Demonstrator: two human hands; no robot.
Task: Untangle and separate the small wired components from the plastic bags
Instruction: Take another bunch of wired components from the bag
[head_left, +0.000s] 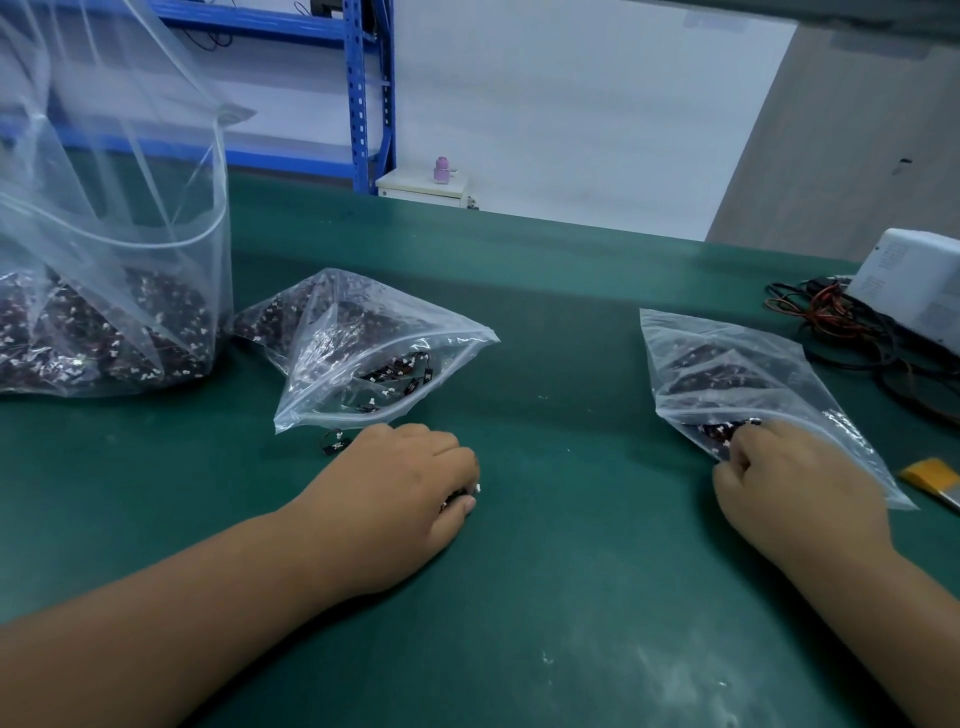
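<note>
Evidently little is done yet: the open bag (363, 343) in the middle of the green surface (545, 571) holds a scatter of dark wired components near its mouth and a denser mass at its back. Just in front of its mouth lies one loose component (335, 445). Beside that, the left hand (405, 483) rests knuckles-up, fingers curled over a small clump (460, 498), of which only a white connector and dark bits show at the fingertips. Well to the right of the open bag, the right hand (784, 478) grips the near edge of a second bag (727, 374), fingers curled on the plastic; whether it pinches parts through it I cannot tell. Left of the open bag stands a large bag (130, 260) packed with further full pouches. I judge nearly everything is left to pull out and separate.
</note>
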